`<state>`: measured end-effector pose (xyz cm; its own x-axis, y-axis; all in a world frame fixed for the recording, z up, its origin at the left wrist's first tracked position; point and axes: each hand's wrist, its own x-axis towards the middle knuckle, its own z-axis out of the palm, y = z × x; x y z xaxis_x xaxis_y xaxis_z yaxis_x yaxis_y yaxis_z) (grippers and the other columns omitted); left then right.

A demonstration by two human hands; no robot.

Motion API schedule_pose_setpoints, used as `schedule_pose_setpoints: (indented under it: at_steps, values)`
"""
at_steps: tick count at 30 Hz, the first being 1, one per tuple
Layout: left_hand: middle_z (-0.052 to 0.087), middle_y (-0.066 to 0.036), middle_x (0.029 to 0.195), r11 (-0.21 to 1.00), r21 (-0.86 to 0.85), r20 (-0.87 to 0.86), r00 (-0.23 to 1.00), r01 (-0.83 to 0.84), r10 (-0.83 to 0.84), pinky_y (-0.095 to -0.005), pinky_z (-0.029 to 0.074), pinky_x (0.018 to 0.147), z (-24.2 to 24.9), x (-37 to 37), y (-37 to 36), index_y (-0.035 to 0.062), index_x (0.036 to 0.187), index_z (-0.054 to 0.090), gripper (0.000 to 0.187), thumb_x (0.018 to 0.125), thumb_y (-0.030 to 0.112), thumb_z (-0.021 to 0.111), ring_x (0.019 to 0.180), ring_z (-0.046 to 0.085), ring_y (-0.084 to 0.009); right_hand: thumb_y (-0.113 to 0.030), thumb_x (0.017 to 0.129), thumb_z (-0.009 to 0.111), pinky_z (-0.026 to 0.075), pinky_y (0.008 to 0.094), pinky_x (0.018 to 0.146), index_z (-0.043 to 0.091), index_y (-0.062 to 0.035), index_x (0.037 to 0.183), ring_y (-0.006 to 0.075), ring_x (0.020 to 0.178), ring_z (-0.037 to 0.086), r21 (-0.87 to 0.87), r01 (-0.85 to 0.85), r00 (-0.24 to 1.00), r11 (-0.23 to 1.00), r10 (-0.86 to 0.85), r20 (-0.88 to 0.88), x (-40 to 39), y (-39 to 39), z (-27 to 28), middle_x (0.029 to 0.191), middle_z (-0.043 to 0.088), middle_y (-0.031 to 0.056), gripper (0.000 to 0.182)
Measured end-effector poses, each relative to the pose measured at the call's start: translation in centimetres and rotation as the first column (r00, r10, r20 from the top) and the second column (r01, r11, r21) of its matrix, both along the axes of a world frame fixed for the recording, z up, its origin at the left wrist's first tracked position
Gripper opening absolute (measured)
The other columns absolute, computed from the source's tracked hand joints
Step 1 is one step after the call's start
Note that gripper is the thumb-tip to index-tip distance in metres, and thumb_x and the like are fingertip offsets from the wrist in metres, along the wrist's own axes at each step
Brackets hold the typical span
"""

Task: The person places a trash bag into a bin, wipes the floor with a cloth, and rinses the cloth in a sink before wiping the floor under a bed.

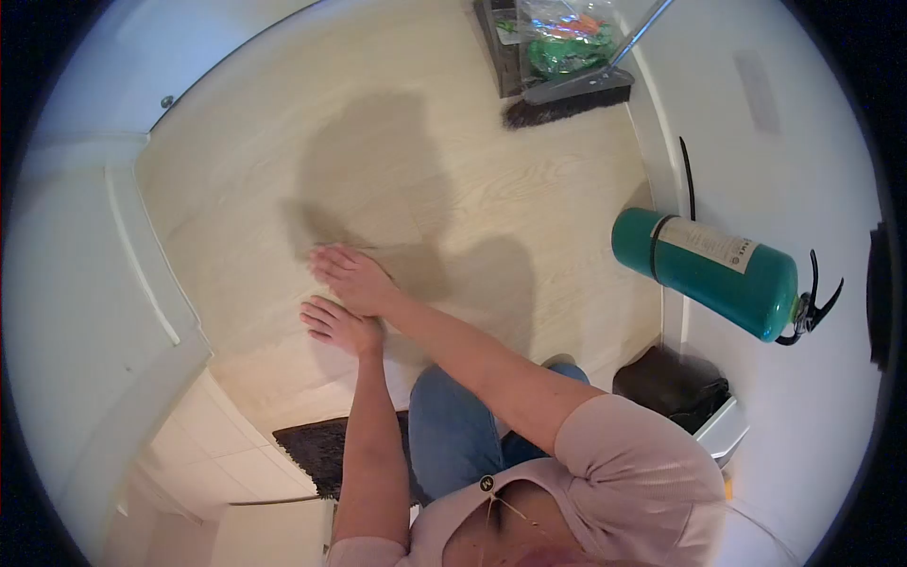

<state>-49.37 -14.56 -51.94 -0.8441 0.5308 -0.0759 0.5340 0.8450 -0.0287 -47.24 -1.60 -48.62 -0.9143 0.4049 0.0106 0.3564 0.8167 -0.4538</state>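
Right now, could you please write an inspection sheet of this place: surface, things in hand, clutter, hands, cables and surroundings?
Surface: pale wood-look floor, bare under the hands, shadows across it.
Things in hand: nothing seen; neither hand holds anything.
Clutter: broom and a dark bin with bagged items at the far wall; dark mat close by.
Hands: left hand and right hand side by side, palms down, fingers stretched; whether they press the floor, cannot tell.
Cables: nothing seen.
Surroundings: green fire extinguisher on the wall at the right; black bag below it; white door at the left.
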Motion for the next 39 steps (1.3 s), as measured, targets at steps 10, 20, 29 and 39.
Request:
schedule_pose_setpoints:
  at_steps: [10, 20, 29, 39]
  values:
    - [0.008, -0.024, 0.149, 1.0, -0.021, -0.007, 1.0, -0.016, 0.016, -0.0536, 0.01, 0.108, 0.2, 0.1, 0.0, -0.0036, 0.141, 0.016, 0.062, 0.095, 0.036, 0.028, 0.137, 0.006, -0.0408, -0.022, 0.082, 0.049, 0.025, 0.0467, 0.106, 0.054, -0.0025, 0.119, 0.0358, 0.123, 0.038, 0.52, 0.592, 0.802, 0.616, -0.514, -0.304, 7.5, 24.5, -5.7, 0.128, 0.049, 0.0145, 0.042]
    - [0.009, -0.025, 0.148, 0.956, -0.293, 0.123, 0.992, 0.026, 0.011, -0.0557, 0.009, 0.108, 1.1, -0.7, 0.2, -0.0048, 0.141, 0.015, 0.064, 0.095, 0.039, 0.028, 0.136, 0.006, -0.0435, -0.028, 0.08, 0.053, 0.02, 0.0481, 0.109, 0.054, -0.0118, 0.119, 0.0256, 0.127, 0.038, 0.026, -0.183, 0.942, 0.983, 0.182, -0.281, -9.2, -0.3, -4.3, 0.135, 0.044, 0.0085, 0.042]
    - [0.012, -0.028, 0.146, 0.999, 0.022, 0.009, 1.0, 0.025, -0.025, -0.0566, 0.011, 0.107, 0.9, -0.1, 0.1, -0.0056, 0.14, 0.018, 0.062, 0.095, 0.035, 0.028, 0.135, 0.009, -0.0452, -0.054, 0.083, 0.049, 0.011, 0.0575, 0.106, 0.028, -0.0102, 0.141, 0.0442, 0.134, 0.016, 0.356, 0.654, 0.537, 0.667, -0.741, 0.402, 26.9, -0.6, -2.6, 0.146, 0.019, 0.0224, 0.075]
    - [0.012, -0.028, 0.146, 0.998, 0.022, -0.095, 0.993, 0.065, -0.063, -0.058, 0.013, 0.106, -0.9, -0.1, -0.7, -0.0038, 0.14, 0.018, 0.063, 0.094, 0.038, 0.03, 0.135, 0.011, -0.0451, -0.066, 0.083, 0.037, -0.007, 0.0583, 0.105, 0.003, -0.016, 0.146, 0.0434, 0.136, -0.01, -0.081, 0.714, 0.58, 0.695, -0.523, 0.625, 28.0, -5.9, -0.6, 0.15, -0.012, 0.0198, 0.087]
